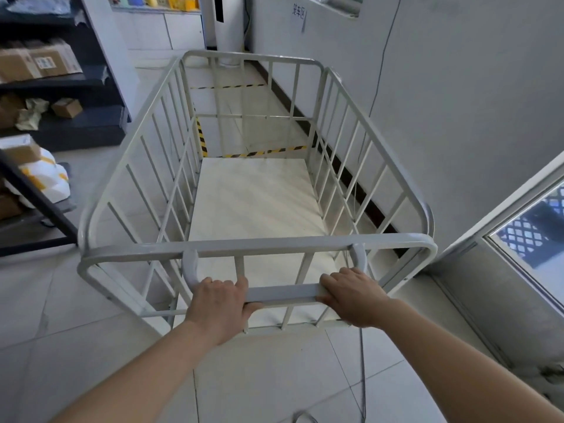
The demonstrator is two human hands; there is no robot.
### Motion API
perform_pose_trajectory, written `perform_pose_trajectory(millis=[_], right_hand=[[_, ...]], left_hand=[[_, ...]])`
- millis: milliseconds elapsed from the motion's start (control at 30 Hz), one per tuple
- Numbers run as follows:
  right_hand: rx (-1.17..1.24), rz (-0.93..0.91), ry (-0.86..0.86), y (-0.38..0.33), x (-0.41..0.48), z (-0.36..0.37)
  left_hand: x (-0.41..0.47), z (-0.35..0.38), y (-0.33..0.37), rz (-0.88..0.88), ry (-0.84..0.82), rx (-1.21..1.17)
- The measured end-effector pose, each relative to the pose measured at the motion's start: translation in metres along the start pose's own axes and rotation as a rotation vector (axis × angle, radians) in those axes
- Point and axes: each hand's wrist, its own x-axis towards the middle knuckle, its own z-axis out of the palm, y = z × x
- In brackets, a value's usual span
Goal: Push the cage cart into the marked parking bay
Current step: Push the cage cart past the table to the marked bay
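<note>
A white metal cage cart point(152, 154) with barred sides and a pale floor panel stands in front of me, empty. My left hand point(221, 303) and my right hand point(355, 296) both grip its horizontal push handle point(283, 294) at the near end. Beyond the cart, black-and-yellow striped tape point(262, 152) marks a rectangular parking bay point(244, 102) on the tiled floor along the right wall. The cart's far end overlaps the bay's near tape line as seen through the bars. A paper sign point(298, 13) hangs on the wall above the bay.
Dark shelving point(61, 83) with cardboard boxes stands at the left, with parcels and bags point(42, 175) on the floor beside it. The white wall point(457, 102) runs close along the cart's right side. A floor-standing air conditioner point(227, 22) sits behind the bay. A cable point(361, 377) lies on the floor near my right arm.
</note>
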Motion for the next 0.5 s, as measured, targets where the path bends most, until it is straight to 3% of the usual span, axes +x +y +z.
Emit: perform_pose_trajectory(millis=[500], right_hand=[[0.022, -0.08, 0.002, 0.089, 0.065, -0.016]], left_hand=[[0.098, 0.009, 0.011, -0.103, 0.068, 0.031]])
